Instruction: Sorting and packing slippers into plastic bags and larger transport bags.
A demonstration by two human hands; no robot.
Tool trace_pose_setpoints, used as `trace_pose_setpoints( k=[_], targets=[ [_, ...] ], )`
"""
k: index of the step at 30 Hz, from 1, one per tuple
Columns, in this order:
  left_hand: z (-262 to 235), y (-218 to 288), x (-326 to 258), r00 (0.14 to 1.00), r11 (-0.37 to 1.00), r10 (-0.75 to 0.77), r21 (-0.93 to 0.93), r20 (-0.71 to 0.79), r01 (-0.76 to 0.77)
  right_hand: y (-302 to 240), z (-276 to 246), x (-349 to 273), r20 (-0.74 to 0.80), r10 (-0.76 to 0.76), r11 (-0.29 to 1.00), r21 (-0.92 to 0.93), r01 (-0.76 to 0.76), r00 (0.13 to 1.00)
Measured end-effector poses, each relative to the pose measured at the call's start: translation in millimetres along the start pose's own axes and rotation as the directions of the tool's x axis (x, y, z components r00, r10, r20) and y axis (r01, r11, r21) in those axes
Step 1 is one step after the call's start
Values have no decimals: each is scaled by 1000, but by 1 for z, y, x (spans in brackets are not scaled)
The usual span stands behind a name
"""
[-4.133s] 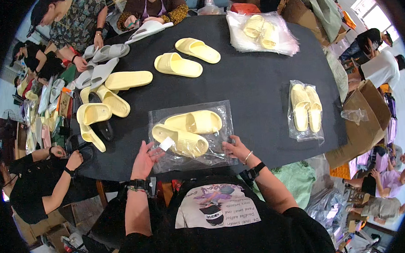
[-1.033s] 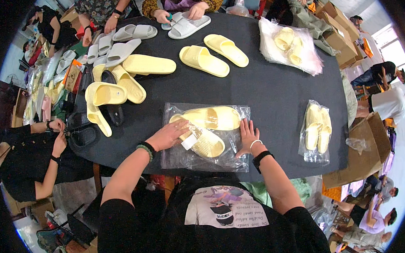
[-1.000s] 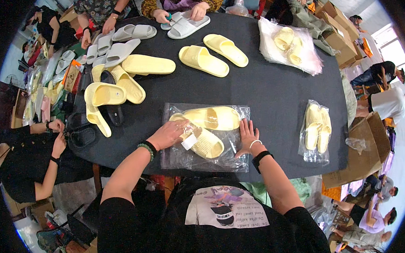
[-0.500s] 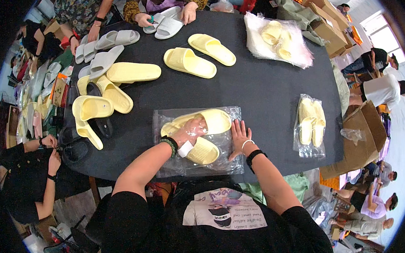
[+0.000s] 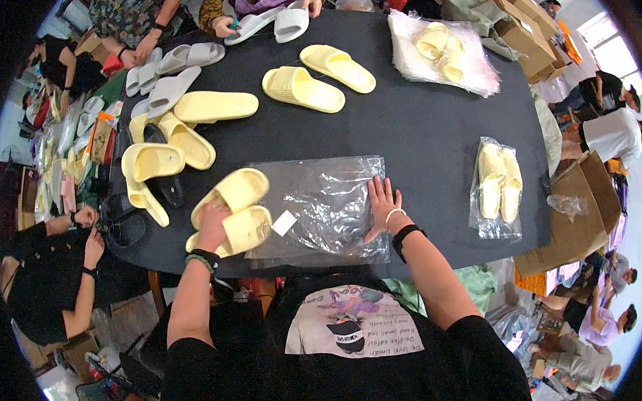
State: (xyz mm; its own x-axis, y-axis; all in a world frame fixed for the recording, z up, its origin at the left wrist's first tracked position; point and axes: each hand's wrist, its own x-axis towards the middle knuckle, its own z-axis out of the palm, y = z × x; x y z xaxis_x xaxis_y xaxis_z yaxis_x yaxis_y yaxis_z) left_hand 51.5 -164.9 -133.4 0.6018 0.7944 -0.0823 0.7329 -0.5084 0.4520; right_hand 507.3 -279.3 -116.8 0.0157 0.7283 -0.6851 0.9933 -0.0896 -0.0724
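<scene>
A pair of pale yellow slide slippers is in the grip of my left hand, whose fingers pass in between the two and are partly hidden. The pair is at the left end of a clear plastic bag lying flat on the table. On the bag, close to the slippers, is a small white label. My right hand lies flat with fingers spread, pressing the bag's right edge. I cannot tell whether the slipper tips still overlap the bag's left edge.
Loose yellow slippers and grey ones crowd the left side. Another yellow pair lies farther back. A bagged pair is at right, a stack of clear bags with slippers at back right. Co-workers' hands reach over the far edge.
My left hand has moved left out of the bag, bringing the yellow slippers with it. The bag now lies flat without them. My right hand stays at its right edge.
</scene>
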Motion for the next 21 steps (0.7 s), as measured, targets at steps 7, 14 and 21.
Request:
trace_pose_setpoints(
  k=[7, 14, 21],
  targets=[
    [-62, -3, -66, 920, 928, -96, 299, -381, 221, -4, -4, -20, -138, -18, 999, 42, 24, 990],
    [-99, 109, -49, 891, 935, -49, 293, -451, 199, -26, 18, -62, -228, -131, 987, 61, 148, 965],
    [3, 179, -38, 974, 971, 110, 232, -199, -63, -10, 56, -40, -121, -17, 996, 83, 27, 992]
  ],
)
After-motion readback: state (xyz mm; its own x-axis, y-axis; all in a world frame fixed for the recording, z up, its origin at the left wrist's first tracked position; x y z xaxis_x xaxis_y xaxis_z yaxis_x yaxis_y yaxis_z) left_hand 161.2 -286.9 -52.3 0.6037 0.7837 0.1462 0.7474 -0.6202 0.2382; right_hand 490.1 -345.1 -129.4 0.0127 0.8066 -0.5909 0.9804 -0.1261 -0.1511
